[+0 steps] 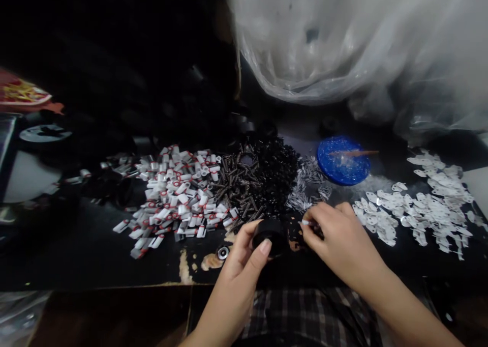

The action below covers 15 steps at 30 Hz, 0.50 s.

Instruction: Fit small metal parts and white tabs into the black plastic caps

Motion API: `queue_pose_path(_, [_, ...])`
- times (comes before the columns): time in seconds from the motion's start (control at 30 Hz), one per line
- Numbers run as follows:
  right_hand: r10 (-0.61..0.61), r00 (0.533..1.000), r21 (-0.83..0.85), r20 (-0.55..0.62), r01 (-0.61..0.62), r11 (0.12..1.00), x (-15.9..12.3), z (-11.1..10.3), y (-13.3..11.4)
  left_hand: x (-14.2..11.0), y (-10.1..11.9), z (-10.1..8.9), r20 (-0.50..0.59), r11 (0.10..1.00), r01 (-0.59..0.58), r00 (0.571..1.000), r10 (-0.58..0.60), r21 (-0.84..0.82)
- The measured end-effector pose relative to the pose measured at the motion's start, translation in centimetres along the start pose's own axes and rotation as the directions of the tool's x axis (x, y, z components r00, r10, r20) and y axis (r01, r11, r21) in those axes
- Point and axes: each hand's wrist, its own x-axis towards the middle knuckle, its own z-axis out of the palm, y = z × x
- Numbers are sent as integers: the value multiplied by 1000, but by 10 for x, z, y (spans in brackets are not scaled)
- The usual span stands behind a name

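Near the table's front edge, my left hand (244, 260) is closed round a black round part (270, 233), thumb resting on its near side. Just to the right, my right hand (333, 230) pinches a small pale piece (304, 223) between thumb and fingers; its exact kind is too small to make out. Ahead of the hands lie a heap of small springs (242, 181), a pile of tiny black parts (276, 174) and some slim grey metal pieces (308, 184). A small metal ring-like part (222, 253) rests left of my left hand.
White cylindrical pieces with red rings (183, 194) are heaped on the left. A blue lid (343, 171) with clear grease-like stuff and a wooden stick (354, 153) lies ahead right. Flat white metal plates (427, 207) spread over the right. Clear plastic sheeting (324, 47) hangs behind.
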Motion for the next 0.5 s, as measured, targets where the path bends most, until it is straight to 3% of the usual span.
queue_pose_path(0.13, [-23,999,274,-48,35,961,-9,-2,-11,2,4,10,29,993,39,999,-36,-111])
queue_pose_path(0.27, [-2,994,369,-110,43,929,-13,0,-12,3,4,13,2,977,44,999,-44,-207])
queue_pose_path(0.4, [52,992,465,-113,6,885,-15,0,-13,2,5,12,49,951,57,998,-44,-304])
queue_pose_path(0.5, [-1,983,518,-181,96,850,-15,-1,-16,-1,4,12,23,958,57,998,-53,-280])
